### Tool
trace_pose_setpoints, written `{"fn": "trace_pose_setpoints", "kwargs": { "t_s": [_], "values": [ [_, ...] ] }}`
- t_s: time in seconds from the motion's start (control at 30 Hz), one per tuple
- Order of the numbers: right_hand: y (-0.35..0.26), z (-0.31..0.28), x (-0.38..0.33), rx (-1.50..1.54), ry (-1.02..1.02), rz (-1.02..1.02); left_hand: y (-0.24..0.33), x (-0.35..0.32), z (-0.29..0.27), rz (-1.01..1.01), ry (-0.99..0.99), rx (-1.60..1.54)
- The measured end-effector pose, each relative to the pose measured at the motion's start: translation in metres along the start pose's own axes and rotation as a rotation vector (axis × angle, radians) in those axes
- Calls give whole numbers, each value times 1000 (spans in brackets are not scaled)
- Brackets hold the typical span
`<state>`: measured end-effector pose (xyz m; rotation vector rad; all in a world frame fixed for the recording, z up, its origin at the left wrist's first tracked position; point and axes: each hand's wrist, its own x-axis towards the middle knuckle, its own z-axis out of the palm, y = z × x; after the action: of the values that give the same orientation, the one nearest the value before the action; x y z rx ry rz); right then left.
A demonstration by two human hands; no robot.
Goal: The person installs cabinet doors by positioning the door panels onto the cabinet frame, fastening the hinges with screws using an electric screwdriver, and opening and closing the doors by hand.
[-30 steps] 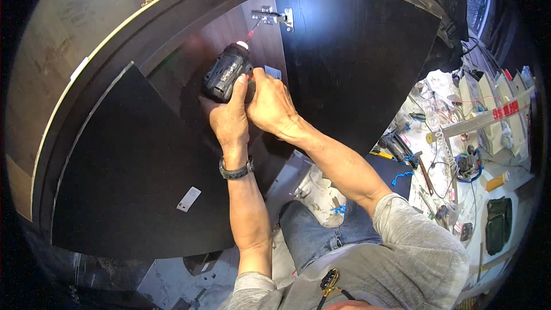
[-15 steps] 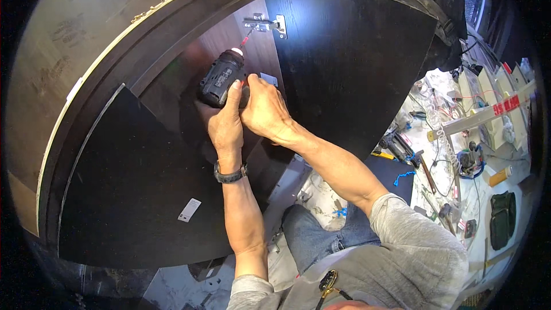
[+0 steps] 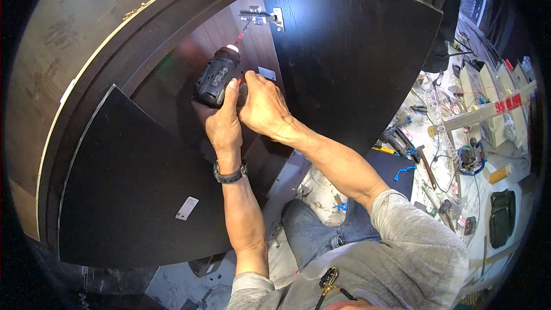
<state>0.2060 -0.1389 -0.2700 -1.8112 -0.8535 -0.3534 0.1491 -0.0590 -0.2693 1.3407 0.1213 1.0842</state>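
Both hands are up inside a dark wood cabinet (image 3: pixel 189 51), wrapped around a black cordless drill (image 3: pixel 217 77). The left hand (image 3: pixel 224 123) comes straight up from the lower edge, forearm nearly vertical, with a dark wristwatch (image 3: pixel 231 173) on the wrist. Its fingers are curled tight round the drill's grip from below, so that hand is closed on the tool. The right hand (image 3: pixel 263 106) reaches in from the right on a bent arm in a grey sleeve (image 3: pixel 413 241), elbow out to the side. It's cupped over the back end of the drill with the thumb side pressed against the left hand's fingers (so both palms are basically clamped on the same tool, touching each other).

The drill is tilted up and to the right. Its thin bit (image 3: pixel 243 33) points at a metal hinge (image 3: pixel 263 17) mounted at the top inner corner of the right-hand door (image 3: pixel 356 51). The tip looks like it's right at the hinge arm, but I can't tell if it's seated in a screw.

That right door panel is black and swung open toward the camera. The left door (image 3: pixel 126 195) is also open, and it has a small white sticker (image 3: pixel 187 208) near its lower edge. Blue jeans (image 3: pixel 315 235) show below the arms.

Off to the right, well apart from the hands, the floor (image 3: pixel 459 138) is littered with tools, cables and a dark green pouch (image 3: pixel 503 218).
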Motion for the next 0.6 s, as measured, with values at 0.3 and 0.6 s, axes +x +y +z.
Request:
{"fn": "trace_pose_setpoints", "kwargs": {
  "t_s": [0.3,0.6],
  "values": [
    [1,1,2,-2,4,17,1,7,1,11,-9,79],
    [-13,19,12,51,-4,113,28,22,-9,49,-93,292]
  ]
}}
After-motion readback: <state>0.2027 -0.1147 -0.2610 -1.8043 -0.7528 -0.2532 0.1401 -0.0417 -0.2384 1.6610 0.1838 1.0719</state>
